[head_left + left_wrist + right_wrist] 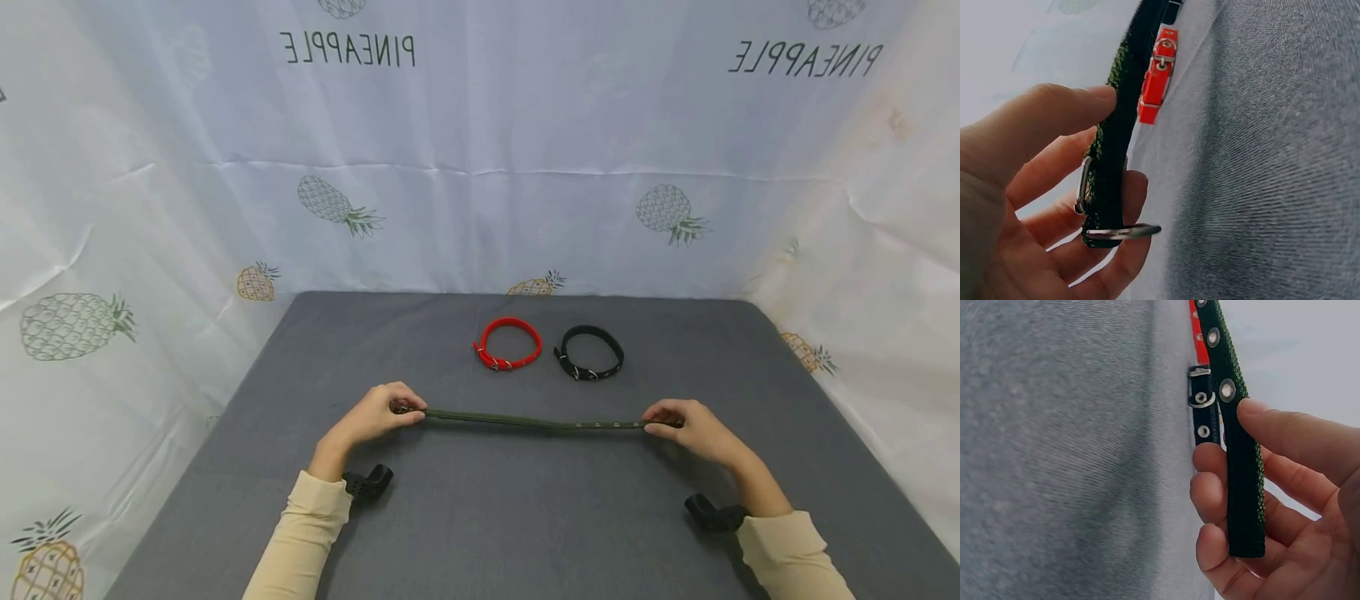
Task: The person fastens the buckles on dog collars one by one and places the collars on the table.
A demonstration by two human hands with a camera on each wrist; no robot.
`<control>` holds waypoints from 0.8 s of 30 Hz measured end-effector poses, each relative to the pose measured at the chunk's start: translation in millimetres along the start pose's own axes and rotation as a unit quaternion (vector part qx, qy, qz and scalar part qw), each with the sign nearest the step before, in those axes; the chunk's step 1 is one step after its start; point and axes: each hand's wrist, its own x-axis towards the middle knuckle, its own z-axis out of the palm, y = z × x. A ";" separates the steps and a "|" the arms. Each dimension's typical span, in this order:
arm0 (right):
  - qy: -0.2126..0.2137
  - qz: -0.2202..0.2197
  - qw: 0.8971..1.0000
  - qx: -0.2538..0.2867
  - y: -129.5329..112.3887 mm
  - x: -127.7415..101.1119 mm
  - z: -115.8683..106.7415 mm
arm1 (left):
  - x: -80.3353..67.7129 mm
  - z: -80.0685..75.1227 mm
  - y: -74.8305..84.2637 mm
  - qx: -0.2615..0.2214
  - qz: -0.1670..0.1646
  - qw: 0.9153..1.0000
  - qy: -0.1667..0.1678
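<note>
A dark green webbing collar [510, 419] is stretched out lengthwise between both hands over the grey table. My left hand [390, 410] pinches its buckle end, where a metal buckle [1084, 186] and a D-ring [1124, 232] show in the left wrist view. At the other end, my right hand [692, 427] pinches the plain tip near the metal eyelets [1227, 390]. Behind the green strap lie a red collar [498, 363] and a black collar [581, 372], each fastened into a loop.
The grey cloth-covered table [525, 517] meets a white curtain [480, 225] printed with pineapples at the back and both sides. Black wrist cameras sit on the left wrist [367, 483] and on the right wrist [712, 513].
</note>
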 end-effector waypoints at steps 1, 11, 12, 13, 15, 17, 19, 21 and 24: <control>0.003 -0.001 1.000 0.002 -0.3 -0.1 -1.2 | -0.2 -0.7 0.6 0.001 0.002 1.000 0.002; 0.026 -0.011 0.999 0.019 0.1 -0.2 -12.7 | 3.9 -8.7 5.5 -0.004 0.008 0.999 0.034; 0.030 -0.010 0.999 0.018 -0.3 0.3 -13.8 | 4.3 -9.6 5.9 -0.003 0.011 0.999 0.039; 0.033 -0.009 0.999 0.017 -0.7 0.7 -14.9 | 4.6 -10.5 6.1 0.001 0.013 0.999 0.043; 0.041 -0.005 0.999 0.021 -1.7 1.6 -16.9 | 4.7 -12.5 7.2 0.008 0.018 0.999 0.051; 0.048 -0.006 0.999 0.023 -2.7 2.3 -19.4 | 4.6 -14.3 9.2 0.015 0.021 0.998 0.056; 0.054 -0.007 0.998 0.027 -3.5 2.8 -21.4 | 4.3 -16.1 11.7 0.020 0.014 0.998 0.056; 0.058 -0.010 0.998 0.026 -4.6 3.0 -23.6 | 3.9 -17.8 14.9 0.022 0.010 0.998 0.056; 0.068 -0.010 0.997 0.027 -7.3 2.8 -25.8 | 3.6 -19.8 19.6 0.031 0.007 0.998 0.061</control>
